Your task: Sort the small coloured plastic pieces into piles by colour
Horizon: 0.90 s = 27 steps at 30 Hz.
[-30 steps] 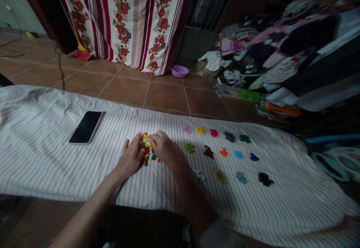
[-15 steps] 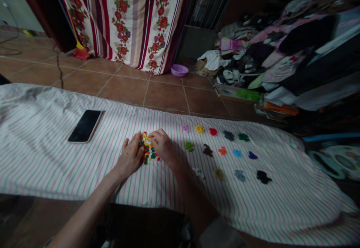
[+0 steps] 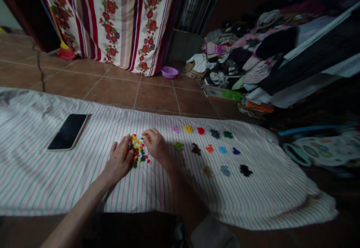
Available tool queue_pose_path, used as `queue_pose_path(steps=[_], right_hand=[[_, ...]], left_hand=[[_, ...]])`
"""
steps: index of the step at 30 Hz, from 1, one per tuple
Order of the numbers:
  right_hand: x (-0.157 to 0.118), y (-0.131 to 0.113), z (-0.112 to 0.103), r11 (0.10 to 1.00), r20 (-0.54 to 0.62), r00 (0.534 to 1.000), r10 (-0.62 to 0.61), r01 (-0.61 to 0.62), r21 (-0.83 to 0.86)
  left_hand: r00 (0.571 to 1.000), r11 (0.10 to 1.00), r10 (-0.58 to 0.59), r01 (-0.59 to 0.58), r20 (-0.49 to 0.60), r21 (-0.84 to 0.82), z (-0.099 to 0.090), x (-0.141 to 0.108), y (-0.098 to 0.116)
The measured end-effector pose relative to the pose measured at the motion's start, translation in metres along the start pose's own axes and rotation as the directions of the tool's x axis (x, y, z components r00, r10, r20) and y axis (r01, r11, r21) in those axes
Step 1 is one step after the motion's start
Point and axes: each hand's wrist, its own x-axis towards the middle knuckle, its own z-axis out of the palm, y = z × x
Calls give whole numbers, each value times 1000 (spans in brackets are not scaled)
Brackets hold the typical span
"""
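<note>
A loose pile of small coloured pieces [image 3: 137,151], mainly red, yellow, green and white, is gathered between two hands on a surface [image 3: 92,188] covered with striped cloth. The pile's left edge is covered by the left hand [image 3: 119,160], its fingers loosely spread. Above the pile's upper right edge, the thumb and forefinger of the right hand [image 3: 155,145] are drawn together; whether a piece is pinched there cannot be told. To the right of these fingers, single-colour heaps are set out in rows, among them a yellow heap [image 3: 188,129] and a black heap [image 3: 246,170]. Well left of the left fingers, a dark-screened phone [image 3: 68,132] is laid flat.
</note>
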Motion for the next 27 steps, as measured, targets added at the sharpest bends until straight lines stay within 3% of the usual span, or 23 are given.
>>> queue_pose_path(steps=[6, 10, 14, 20, 24, 27], right_hand=[[10, 37, -33, 997, -141, 987, 79, -81, -11], [9, 74, -73, 973, -332, 924, 190, -222, -60], [-3, 108, -108, 923, -412, 859, 303, -372, -96], [-26, 135, -134, 826, -383, 806, 452, -540, -163], [-33, 142, -136, 775, -328, 781, 532, -605, -183], [-35, 146, -131, 789, -302, 791, 532, -592, -164]], left_hand=[[996, 999, -9, 6, -89, -39, 6, -1, -5], [998, 998, -24, 21, -65, -54, 3, -1, -4], [997, 999, -24, 21, -69, -40, 2, 0, -2], [998, 1000, -19, 19, -60, -1, 4, 0, -2], [997, 1000, -6, 8, -78, 22, 7, 0, -5], [993, 1000, 21, -20, -114, 11, 10, -1, -6]])
